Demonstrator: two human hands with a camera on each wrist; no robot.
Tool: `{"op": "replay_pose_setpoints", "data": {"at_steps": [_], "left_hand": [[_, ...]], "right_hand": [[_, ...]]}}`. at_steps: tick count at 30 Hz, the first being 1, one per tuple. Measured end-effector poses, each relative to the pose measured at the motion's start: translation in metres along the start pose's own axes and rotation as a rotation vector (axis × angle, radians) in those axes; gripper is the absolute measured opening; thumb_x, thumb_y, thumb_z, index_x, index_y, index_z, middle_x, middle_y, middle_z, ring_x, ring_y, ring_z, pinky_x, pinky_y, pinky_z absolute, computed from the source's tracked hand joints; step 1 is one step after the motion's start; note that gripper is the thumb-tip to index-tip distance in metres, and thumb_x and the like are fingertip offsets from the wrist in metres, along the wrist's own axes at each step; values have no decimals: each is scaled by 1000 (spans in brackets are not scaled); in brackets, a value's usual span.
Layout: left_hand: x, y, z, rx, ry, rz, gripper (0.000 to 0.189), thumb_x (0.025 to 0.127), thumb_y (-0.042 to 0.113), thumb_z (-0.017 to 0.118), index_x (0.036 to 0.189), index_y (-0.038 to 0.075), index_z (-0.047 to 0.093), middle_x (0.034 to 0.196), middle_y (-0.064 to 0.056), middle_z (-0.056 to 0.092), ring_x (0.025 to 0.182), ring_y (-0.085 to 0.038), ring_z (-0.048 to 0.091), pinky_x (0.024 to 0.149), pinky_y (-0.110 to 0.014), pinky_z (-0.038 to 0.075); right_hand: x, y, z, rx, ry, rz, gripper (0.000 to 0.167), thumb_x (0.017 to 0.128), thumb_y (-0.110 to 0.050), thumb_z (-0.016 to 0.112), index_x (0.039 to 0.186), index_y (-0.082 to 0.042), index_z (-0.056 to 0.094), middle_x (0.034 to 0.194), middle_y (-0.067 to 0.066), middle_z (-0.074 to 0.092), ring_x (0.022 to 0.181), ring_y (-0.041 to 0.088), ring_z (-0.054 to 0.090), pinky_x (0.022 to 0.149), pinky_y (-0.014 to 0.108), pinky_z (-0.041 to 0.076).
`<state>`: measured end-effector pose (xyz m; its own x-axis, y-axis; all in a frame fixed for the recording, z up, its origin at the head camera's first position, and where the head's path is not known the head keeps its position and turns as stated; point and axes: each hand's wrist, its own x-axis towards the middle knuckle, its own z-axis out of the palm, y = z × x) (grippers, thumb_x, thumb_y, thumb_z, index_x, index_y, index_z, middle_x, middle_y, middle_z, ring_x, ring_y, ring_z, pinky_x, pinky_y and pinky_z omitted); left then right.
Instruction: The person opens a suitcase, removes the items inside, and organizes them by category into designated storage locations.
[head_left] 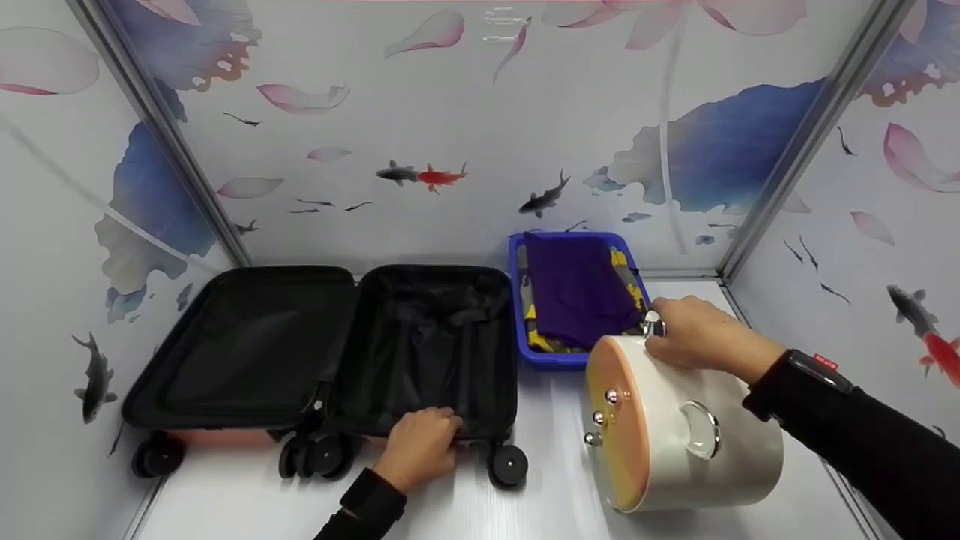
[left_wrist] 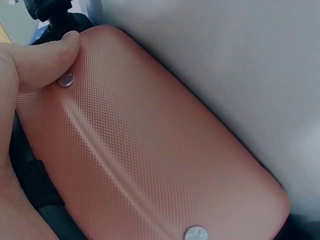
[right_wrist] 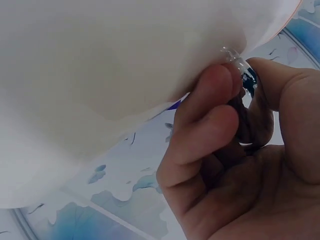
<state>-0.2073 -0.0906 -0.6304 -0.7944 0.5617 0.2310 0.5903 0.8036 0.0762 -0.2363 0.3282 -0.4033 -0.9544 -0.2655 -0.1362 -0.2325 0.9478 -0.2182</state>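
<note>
An open suitcase (head_left: 240,345) lies with both black-lined halves facing up. My left hand (head_left: 420,451) grips the near rim of its right half, the fingers over the edge. In the left wrist view, the thumb presses the suitcase's textured rose-gold shell (left_wrist: 150,130) beside a metal stud. My right hand (head_left: 697,334) holds a white drum-shaped container (head_left: 739,450) on its side by a shiny metal handle (head_left: 654,324). The container's orange-yellow end (head_left: 622,442), with three chrome knobs, faces left. In the right wrist view, fingers curl round that handle (right_wrist: 247,80).
A blue basket (head_left: 551,361) stands against the back wall, right of the suitcase. Folded purple cloth (head_left: 577,289) lies in it over yellow-and-grey patterned fabric (head_left: 624,271). Black suitcase wheels (head_left: 508,466) stick out at the near side. Walls with fish prints enclose the white surface.
</note>
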Motion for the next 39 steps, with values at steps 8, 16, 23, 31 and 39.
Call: {"op": "replay_pose_setpoints", "data": {"at_steps": [8,16,23,31,39], "left_hand": [[-1,1,0,9,15,-8,16,79,23,88,92,17,81,84,3,72,78,-24,74,64,-44,59],[0,1,-1,0,-23,-15,17,82,25,88,96,17,82,86,2,73,81,-25,75,68,-46,61],[-1,0,0,7,-23,-10,18,84,29,89,93,17,80,85,2,72,80,-24,74,67,-46,60],[-1,0,1,9,-42,-7,19,88,33,88,93,17,80,85,3,71,79,-24,73,67,-46,61],[-2,1,0,10,-46,-15,18,87,31,89,95,17,81,85,3,71,80,-24,74,67,-46,60]], "right_hand": [[-4,3,-2,-26,-2,8,38,88,-20,71,112,9,66,91,23,73,82,36,70,76,58,59],[-12,18,-3,-51,15,16,38,85,-14,70,113,11,66,92,27,73,83,38,71,75,58,60],[-19,39,-6,-23,1,-8,32,88,-9,66,114,8,64,90,25,74,80,36,72,68,50,59],[-22,59,-12,-114,0,-74,26,93,-8,65,114,6,59,83,20,70,74,35,69,64,53,56],[-19,75,-18,-135,-22,-94,25,96,-8,67,119,1,63,89,21,75,80,38,75,70,55,60]]}}
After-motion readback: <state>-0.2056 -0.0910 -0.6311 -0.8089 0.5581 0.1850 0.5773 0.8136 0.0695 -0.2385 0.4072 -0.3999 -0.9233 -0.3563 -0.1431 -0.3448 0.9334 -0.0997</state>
